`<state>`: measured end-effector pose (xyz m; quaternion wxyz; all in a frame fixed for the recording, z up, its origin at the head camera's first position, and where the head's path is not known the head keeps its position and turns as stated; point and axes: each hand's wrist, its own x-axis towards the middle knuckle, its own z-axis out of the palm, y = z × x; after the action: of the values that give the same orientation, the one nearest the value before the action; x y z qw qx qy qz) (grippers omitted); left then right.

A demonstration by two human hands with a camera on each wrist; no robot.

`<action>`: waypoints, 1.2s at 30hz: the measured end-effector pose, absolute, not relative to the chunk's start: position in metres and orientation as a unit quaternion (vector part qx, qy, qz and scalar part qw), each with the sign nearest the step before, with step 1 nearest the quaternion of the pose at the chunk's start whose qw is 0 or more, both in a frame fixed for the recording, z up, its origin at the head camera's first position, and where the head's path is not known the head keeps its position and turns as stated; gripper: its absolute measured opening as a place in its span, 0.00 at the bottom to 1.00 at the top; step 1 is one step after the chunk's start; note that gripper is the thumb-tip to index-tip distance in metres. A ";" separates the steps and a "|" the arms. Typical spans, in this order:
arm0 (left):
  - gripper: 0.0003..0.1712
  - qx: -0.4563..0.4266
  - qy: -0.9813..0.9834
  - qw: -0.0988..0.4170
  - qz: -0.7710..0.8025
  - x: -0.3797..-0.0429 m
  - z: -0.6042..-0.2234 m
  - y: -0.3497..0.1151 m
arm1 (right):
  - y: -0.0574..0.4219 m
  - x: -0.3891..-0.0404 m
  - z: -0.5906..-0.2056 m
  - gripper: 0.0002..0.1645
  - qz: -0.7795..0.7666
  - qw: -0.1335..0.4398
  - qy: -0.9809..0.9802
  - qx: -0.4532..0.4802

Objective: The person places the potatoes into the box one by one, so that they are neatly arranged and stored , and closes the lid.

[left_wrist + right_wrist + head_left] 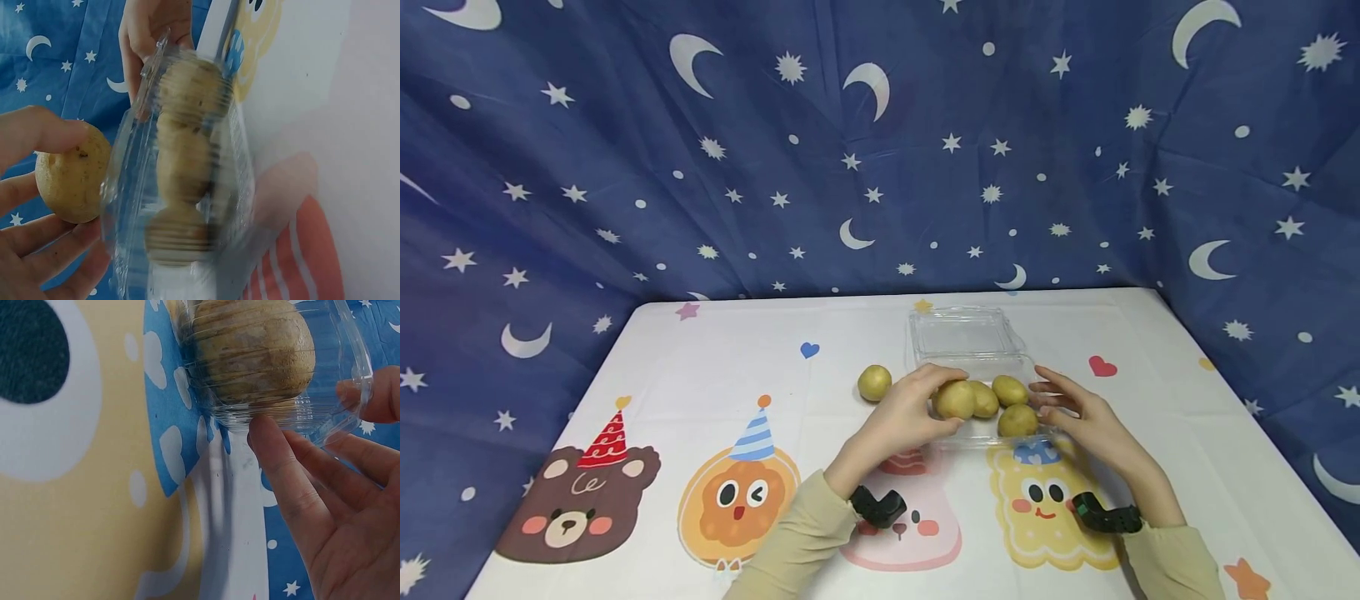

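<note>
My left hand [913, 408] grips a round yellow potato [955, 400] between thumb and fingers, at the left side of a clear plastic clamshell box [981, 440]. In the left wrist view that potato [74, 175] is beside the box wall, with the thumb across it. Three more potatoes [1018, 421] lie inside the box, whose hinged lid [964, 333] is folded back away from me. My right hand [1086, 421] is at the box's right end, fingers fairly straight. Its fingertips touch the clear wall in the right wrist view, close to a potato [256, 353] inside.
One loose potato [875, 383] sits on the table left of the box, just beyond my left hand. A white cloth [820, 442] printed with cartoon figures covers the table. Behind the far edge hangs a dark blue curtain [925, 225] with moons and stars.
</note>
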<state>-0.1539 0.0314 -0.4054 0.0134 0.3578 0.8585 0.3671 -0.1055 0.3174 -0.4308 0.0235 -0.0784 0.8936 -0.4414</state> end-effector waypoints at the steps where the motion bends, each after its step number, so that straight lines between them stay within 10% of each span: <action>1: 0.33 0.360 0.860 0.013 0.363 -0.154 -0.406 0.033 | 0.317 -0.106 -0.431 0.37 -0.441 0.023 0.894 -0.078; 36: 0.30 0.403 0.863 0.079 0.296 -0.155 -0.420 0.053 | 0.316 -0.104 -0.429 0.37 -0.449 0.027 0.890 -0.079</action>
<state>-0.1548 0.0525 -0.4205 0.0791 0.4025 0.8628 0.2955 -0.1043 0.3163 -0.4295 0.0267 -0.0787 0.8899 -0.4486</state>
